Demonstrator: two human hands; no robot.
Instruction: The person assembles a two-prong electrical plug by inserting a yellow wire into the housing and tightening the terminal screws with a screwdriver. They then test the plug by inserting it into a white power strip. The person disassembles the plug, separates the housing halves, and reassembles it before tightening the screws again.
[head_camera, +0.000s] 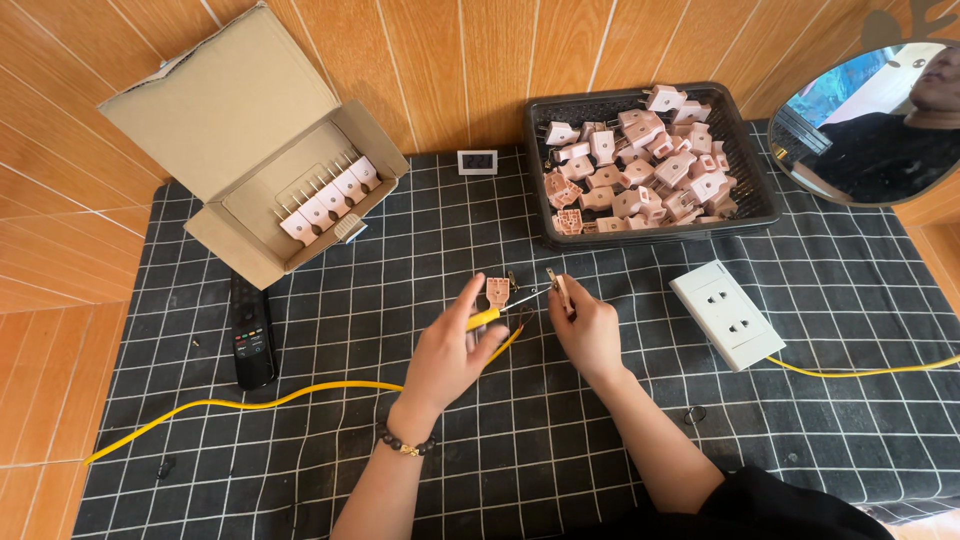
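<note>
- The left hand (452, 345) pinches the yellow cable (300, 392) end; its bare wires could slip out.
- The right hand (585, 325) grips a small metal prong (556, 284); just above the left hand's fingers, the pink plug shell (497, 291) may get knocked.

Box (240, 150) back left; basket (650, 230) back right; socket (727, 314) right; remote (252, 335) left.

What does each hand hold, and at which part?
The left hand pinches the yellow cable near its stripped end. The right hand grips a small metal prong by its lower end.
</note>
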